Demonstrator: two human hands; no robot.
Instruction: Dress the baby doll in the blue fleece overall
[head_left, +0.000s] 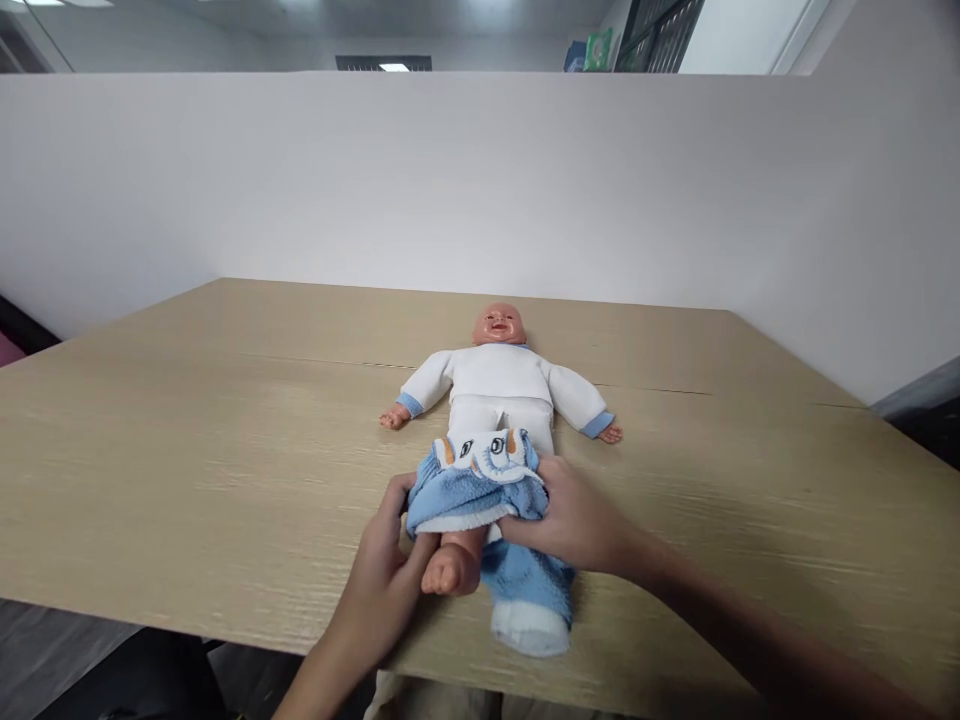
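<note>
Cropped right forearm point(709, 615), left hand point(386, 570) partly hidden by doll's point(499, 372) blue trousers point(472, 494)

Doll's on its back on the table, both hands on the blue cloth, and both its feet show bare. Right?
One slip: the head view shows just one bare foot; the other leg ends in white fabric. The doll does lie on its back on the table, left hand and right hand on the blue cloth.

You have a flat, light-brown wood-grain table point(225, 450) carrying 1 bald, plastic-headed baby doll point(501, 372), clad in white and blue, lying face-up.
</note>
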